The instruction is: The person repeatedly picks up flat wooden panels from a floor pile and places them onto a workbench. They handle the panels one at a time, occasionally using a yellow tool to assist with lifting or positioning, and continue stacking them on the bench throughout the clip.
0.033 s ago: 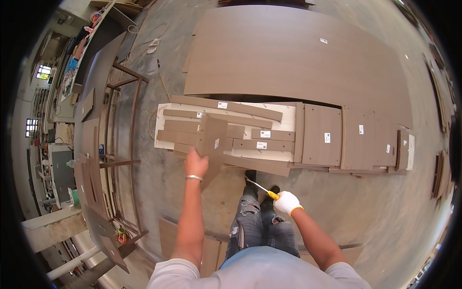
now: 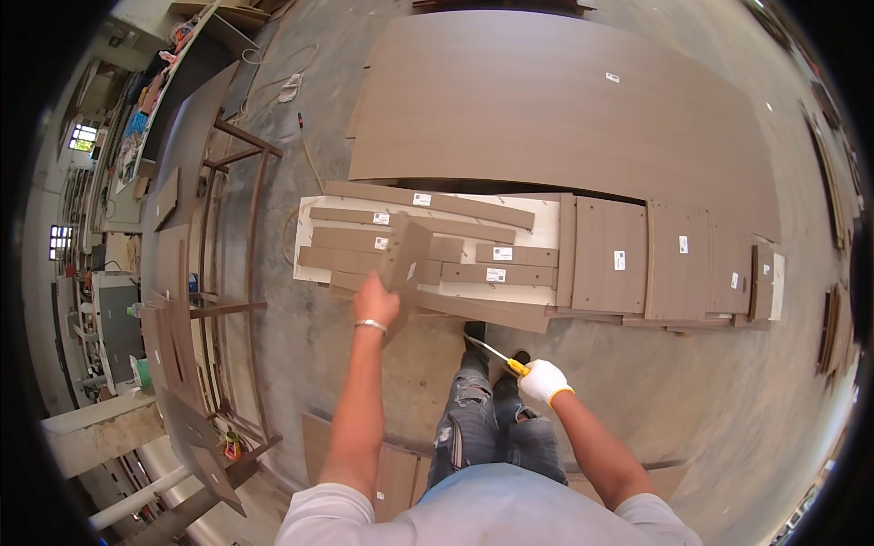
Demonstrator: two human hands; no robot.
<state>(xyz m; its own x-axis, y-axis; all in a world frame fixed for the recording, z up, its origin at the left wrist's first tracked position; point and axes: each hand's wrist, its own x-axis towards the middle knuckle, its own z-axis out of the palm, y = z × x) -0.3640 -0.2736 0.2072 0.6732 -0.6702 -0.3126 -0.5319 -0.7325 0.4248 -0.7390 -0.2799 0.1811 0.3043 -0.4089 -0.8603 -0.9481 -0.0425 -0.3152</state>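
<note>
My bare left hand (image 2: 375, 298), a bracelet at its wrist, is closed round the near end of a brown board (image 2: 406, 255). That board is tilted over several narrow brown strips (image 2: 428, 202) lying on a white panel (image 2: 537, 293); a row of small holes shows along its edge. My right hand (image 2: 543, 382) wears a white glove and grips a yellow-handled screwdriver (image 2: 518, 367). Its long metal shaft points left over my shoes, apart from the boards; the tip is too small to make out.
Stacked brown panels (image 2: 610, 255) continue the row to the right. A large brown sheet (image 2: 564, 100) lies beyond it. A metal frame rack (image 2: 255, 227) stands at left, with a hose (image 2: 314, 168) on the floor beside it. More boards (image 2: 396, 482) lie behind my legs.
The board in my left hand has turned, showing more of its holed edge and less of its face. My left hand has shifted slightly right. My right hand has barely moved.
</note>
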